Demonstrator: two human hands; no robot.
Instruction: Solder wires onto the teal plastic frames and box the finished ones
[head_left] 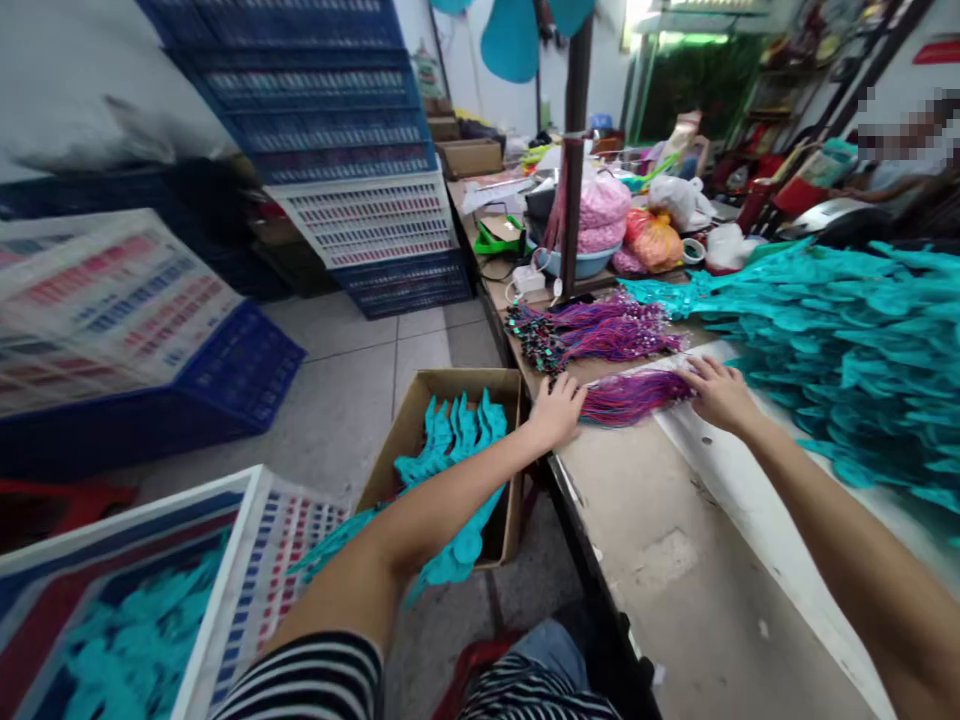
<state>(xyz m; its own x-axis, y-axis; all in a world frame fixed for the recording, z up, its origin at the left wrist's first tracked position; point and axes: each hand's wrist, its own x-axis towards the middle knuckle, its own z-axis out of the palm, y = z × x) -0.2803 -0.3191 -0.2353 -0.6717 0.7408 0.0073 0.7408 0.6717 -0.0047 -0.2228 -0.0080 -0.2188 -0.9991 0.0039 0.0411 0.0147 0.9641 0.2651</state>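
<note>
A bundle of purple and red cords (634, 395) lies across the worktable (675, 560). My left hand (556, 410) grips its left end near the table's edge, fingers curled around the strands. My right hand (718, 392) closes on its right end, fingers bent over the cords. A second, larger bunch of purple cords with beaded ends (592, 332) lies just beyond. A big heap of teal cut-out shapes (847, 350) covers the table's right side.
An open cardboard box (420, 440) with teal shapes stands on the floor left of the table. Stacked blue and white crates (352, 150) line the back. A dark pole (574, 150) rises from the table, with bags and clutter behind. A person sits far right.
</note>
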